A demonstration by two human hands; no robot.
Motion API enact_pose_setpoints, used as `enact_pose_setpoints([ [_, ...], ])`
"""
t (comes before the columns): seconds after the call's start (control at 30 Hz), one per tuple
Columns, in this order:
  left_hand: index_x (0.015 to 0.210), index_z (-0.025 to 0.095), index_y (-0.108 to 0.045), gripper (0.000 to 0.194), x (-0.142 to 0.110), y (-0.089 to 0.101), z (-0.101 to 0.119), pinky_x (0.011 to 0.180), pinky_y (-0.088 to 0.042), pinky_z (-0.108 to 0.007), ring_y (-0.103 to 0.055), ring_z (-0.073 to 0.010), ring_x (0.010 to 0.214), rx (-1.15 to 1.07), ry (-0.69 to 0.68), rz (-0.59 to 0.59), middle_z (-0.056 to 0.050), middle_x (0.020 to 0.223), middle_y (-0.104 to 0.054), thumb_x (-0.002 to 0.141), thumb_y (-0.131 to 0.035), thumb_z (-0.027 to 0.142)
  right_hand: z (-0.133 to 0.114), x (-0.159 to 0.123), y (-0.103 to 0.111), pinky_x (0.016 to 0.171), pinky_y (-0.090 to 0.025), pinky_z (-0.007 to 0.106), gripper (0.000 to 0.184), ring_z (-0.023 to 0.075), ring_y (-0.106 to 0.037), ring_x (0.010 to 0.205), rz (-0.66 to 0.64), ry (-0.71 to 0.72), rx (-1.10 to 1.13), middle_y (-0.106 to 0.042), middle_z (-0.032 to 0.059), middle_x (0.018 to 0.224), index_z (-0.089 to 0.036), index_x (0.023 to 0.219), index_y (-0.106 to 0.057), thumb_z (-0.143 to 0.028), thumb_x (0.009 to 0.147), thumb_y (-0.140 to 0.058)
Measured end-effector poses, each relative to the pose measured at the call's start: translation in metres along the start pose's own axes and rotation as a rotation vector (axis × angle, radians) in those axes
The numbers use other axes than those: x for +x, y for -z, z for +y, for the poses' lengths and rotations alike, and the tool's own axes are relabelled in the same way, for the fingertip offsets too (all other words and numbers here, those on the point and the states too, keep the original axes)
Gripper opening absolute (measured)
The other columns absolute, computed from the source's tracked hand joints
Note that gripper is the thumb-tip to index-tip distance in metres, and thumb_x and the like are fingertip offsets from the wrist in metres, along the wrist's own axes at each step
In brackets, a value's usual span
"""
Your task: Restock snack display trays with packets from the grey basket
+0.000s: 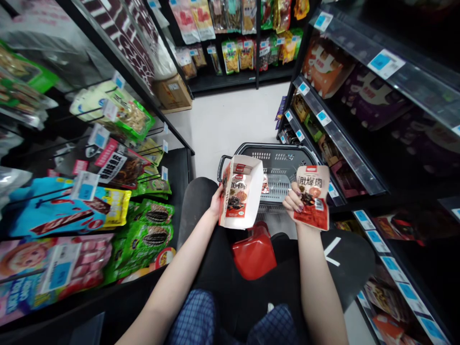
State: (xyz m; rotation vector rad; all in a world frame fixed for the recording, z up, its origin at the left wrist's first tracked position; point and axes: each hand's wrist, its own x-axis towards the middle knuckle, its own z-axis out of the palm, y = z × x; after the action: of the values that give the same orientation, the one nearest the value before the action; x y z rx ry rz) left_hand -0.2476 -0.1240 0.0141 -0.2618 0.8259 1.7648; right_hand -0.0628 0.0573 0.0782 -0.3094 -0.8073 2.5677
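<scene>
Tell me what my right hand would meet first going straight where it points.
Probably the basket: the right hand, holding the packet, points that way. Depth is unclear in this one view, so it might pass above.

Black trousers [247,287] are worn, with white lines [332,253] marked on one knee, below the right hand [293,202]. Blue checked cloth [194,316] is worn below the left hand [216,201]. The right nails [299,209] are painted dark.
</scene>
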Motion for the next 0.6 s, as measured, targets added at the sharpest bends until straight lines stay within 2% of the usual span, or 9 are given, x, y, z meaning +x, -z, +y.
enact_pose_setpoints([
  [0.07,0.118,0.012,-0.055,0.054,0.0,0.0,0.0,0.101,-0.035,-0.052,-0.058,-0.0319,0.108,0.007,0.002,-0.003,-0.015,0.109,-0.066,0.082,-0.047,0.051,0.001,-0.001,0.001,0.036,-0.01,0.023,0.051,0.005,-0.005,0.031,0.0,0.0,0.028,-0.018,-0.0137,0.037,-0.023,0.062,-0.032,-0.064,0.061,-0.063],
  [0.17,0.118,0.012,-0.055,0.054,0.0,0.001,0.0,0.102,-0.035,-0.051,-0.057,-0.0317,0.109,0.012,0.008,-0.013,-0.015,0.109,-0.066,0.082,-0.046,0.051,0.002,-0.002,0.004,0.039,-0.009,0.025,0.05,0.0066,-0.001,0.033,0.075,0.001,-0.037,-0.014,-0.0135,0.036,-0.024,0.063,-0.026,-0.067,0.07,-0.051],
  [0.23,0.118,0.012,-0.055,0.054,0.0,0.002,0.0,0.102,-0.035,-0.051,-0.057,-0.032,0.109,0.009,0.005,-0.02,-0.015,0.109,-0.066,0.083,-0.046,0.051,0.003,-0.002,0.006,0.041,-0.009,0.026,0.051,0.0071,0.0,0.034,0.12,0.013,-0.078,-0.014,-0.0135,0.036,-0.024,0.063,-0.025,-0.069,0.07,-0.048],
  [0.37,0.12,0.012,-0.054,0.056,0.0,0.003,0.001,0.1,-0.035,-0.053,-0.059,-0.0326,0.105,0.011,0.018,-0.035,-0.015,0.11,-0.065,0.082,-0.046,0.052,0.003,-0.003,0.01,0.042,-0.01,0.026,0.052,0.0074,-0.001,0.033,0.13,0.032,-0.087,-0.015,-0.0136,0.035,-0.025,0.063,-0.026,-0.072,0.068,-0.048],
  [0.6,0.121,0.012,-0.053,0.059,-0.001,0.001,0.001,0.098,-0.035,-0.055,-0.06,-0.034,0.103,0.004,0.04,-0.025,-0.016,0.11,-0.065,0.081,-0.047,0.054,0.003,-0.004,0.013,0.04,-0.008,0.025,0.049,0.006,0.0,0.031,0.075,0.044,0.005,-0.016,-0.0143,0.034,-0.024,0.062,-0.025,-0.062,0.071,-0.055],
])
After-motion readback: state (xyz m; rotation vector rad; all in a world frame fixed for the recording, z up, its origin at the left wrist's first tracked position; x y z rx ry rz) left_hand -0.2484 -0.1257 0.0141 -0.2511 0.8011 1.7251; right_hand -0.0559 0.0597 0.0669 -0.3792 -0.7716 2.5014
